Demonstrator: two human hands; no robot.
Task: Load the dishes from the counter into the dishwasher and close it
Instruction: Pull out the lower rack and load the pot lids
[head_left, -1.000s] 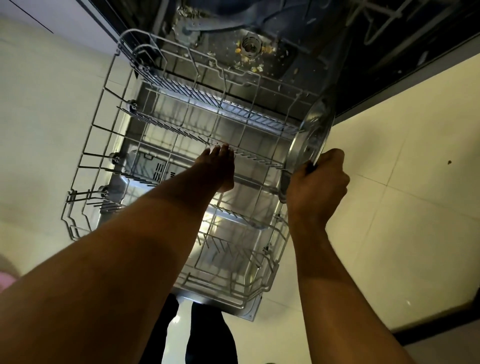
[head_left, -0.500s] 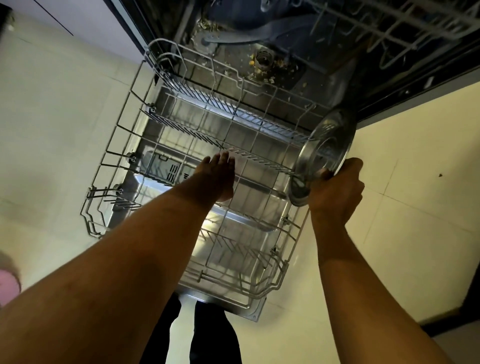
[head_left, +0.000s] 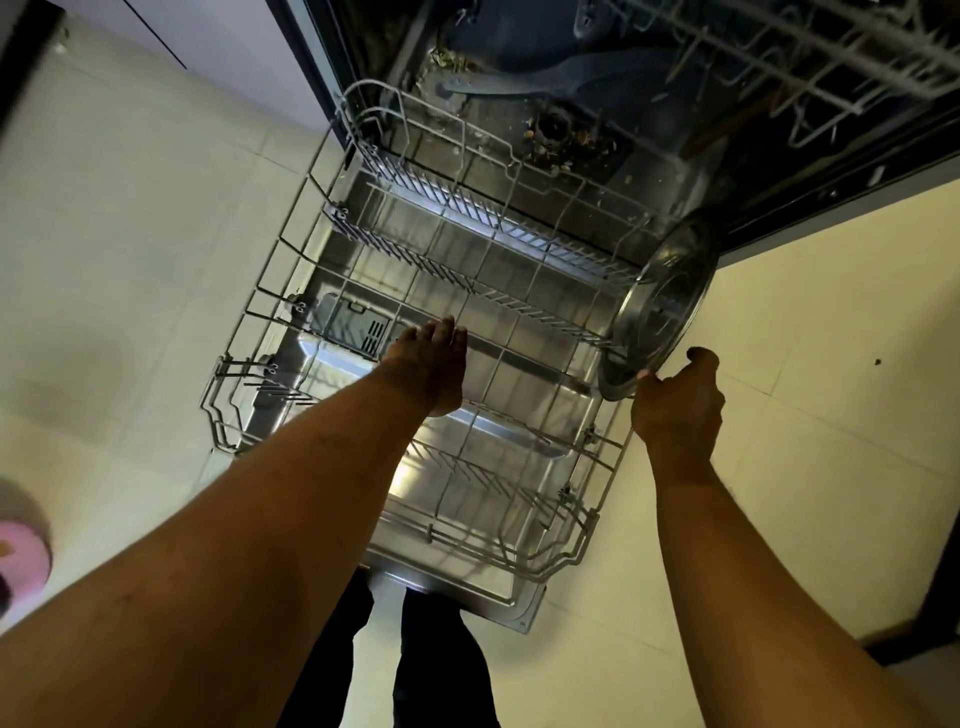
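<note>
In your head view, your right hand (head_left: 675, 410) grips the near rim of the round shiny steel plate (head_left: 662, 301), which stands on edge at the right side of the pulled-out grey wire rack (head_left: 447, 200). Your left hand (head_left: 431, 364) reaches mid-rack with straight fingers, perhaps touching the tines. Seat the plate upright between two tines before you let go.

We've got pale floor tiles (head_left: 130, 260) spreading out on both sides, thin grout lines crossing them. Down at the left edge we catch a pink round thing (head_left: 21, 558), partly cut off. Over on the right, a small dark speck (head_left: 878, 361) sits on a tile, and a dark strip (head_left: 935, 597) edges the lower right corner.
</note>
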